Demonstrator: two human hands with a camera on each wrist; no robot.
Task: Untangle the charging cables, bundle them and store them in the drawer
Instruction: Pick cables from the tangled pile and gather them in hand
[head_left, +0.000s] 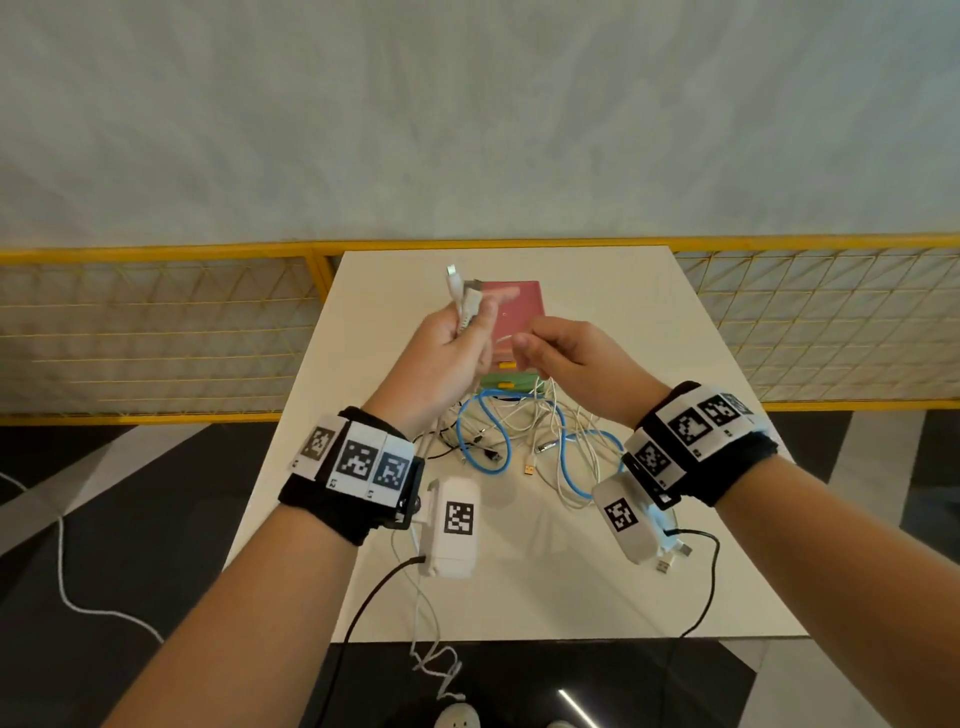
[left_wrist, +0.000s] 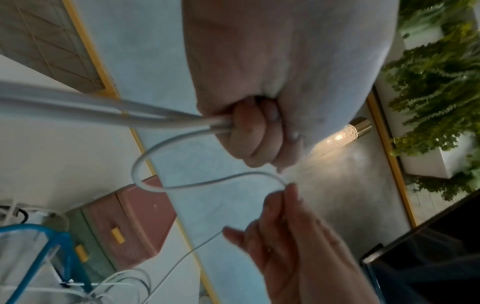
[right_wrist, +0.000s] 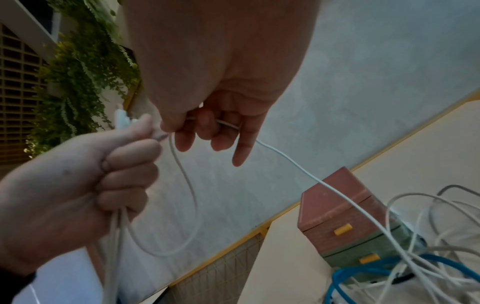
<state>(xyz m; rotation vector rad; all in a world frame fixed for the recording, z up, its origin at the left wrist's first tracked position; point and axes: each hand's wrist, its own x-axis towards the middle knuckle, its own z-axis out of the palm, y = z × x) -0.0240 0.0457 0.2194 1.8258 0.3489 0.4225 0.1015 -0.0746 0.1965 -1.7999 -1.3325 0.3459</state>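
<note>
My left hand (head_left: 457, 338) is raised over the table and grips folded strands of a white cable (head_left: 460, 299), whose plugs stick up above the fist. The same left hand (right_wrist: 103, 174) shows as a closed fist in the right wrist view. My right hand (head_left: 550, 348) pinches a thin stretch of that white cable (right_wrist: 285, 158) between thumb and fingers; a loop (left_wrist: 182, 185) hangs between the two hands. A tangle of white and blue cables (head_left: 524, 441) lies on the table below. The small drawer unit (head_left: 511, 317), pink above green with yellow handles, stands behind the hands.
The white table (head_left: 623, 322) ends at a yellow mesh railing (head_left: 156, 332). Loose plugs (head_left: 530, 470) lie near the tangle. Black leads run from both wrist cameras off the near table edge. The floor below is dark.
</note>
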